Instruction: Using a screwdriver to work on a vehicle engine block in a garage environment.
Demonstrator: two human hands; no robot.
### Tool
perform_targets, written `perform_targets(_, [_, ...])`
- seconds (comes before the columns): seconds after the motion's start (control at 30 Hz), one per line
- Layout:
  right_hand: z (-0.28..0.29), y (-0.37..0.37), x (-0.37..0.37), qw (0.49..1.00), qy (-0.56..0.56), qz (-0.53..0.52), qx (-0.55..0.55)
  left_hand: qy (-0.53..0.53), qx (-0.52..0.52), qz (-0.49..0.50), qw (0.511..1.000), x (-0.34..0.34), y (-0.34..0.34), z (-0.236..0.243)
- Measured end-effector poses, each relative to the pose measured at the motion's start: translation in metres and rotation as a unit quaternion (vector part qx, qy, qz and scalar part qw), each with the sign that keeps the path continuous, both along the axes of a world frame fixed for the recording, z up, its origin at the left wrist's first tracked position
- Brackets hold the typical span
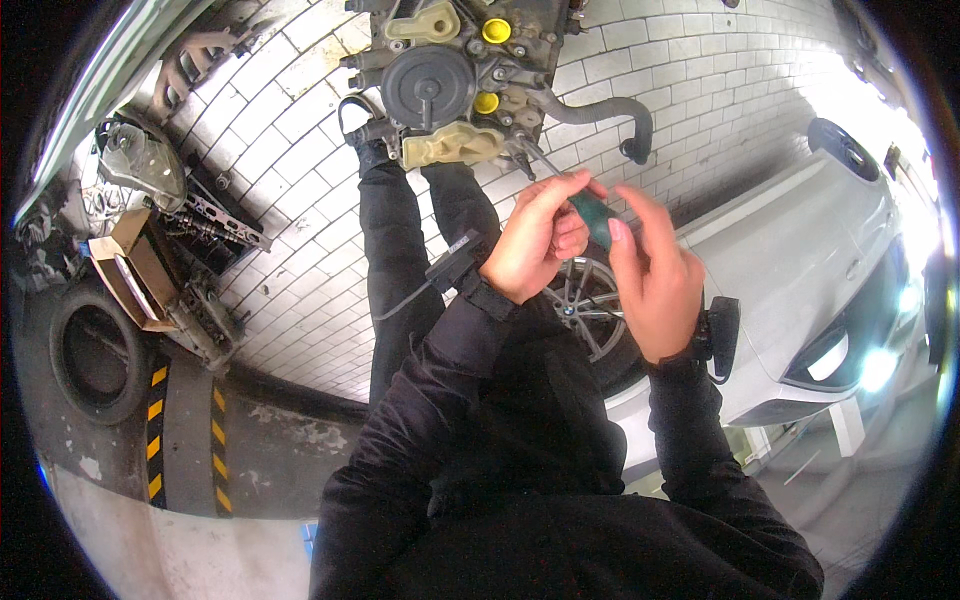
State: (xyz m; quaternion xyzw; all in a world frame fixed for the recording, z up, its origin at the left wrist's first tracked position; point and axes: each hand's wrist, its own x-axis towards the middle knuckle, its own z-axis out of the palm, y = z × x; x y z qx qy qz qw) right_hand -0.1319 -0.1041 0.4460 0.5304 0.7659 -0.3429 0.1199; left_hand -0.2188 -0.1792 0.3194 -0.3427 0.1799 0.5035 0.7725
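My left hand (535, 240) is curled around a tool with a green handle (592, 216), its thumb along the top. The tool's thin metal shaft (547, 166) points up toward the lower right of an engine (430, 85), which has yellow caps (495, 31) and beige covers. My right hand (655, 275) has its thumb and bent fingers around the back end of the green handle. Whether the shaft's tip touches the engine is unclear.
My legs (385, 230) stretch below the engine on white tiles. A white car (780, 240) is at right. At left lie a cardboard box (135, 265), metal parts, a tire (65, 350) and yellow-black striped strips (158, 430). A curved hose (632, 125) hangs off the engine.
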Motion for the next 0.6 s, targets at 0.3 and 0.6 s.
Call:
perform_targets(0.3, [-0.004,-0.001,0.006,0.998,0.04,0.042,-0.005,0.038,0.008,-0.007,0.999,0.004,0.0,-0.004])
perform_targets(0.6, [-0.002,-0.001,0.012,0.996,0.029,0.076,0.022,0.045,0.013,-0.028,0.999,0.004,-0.001,-0.002])
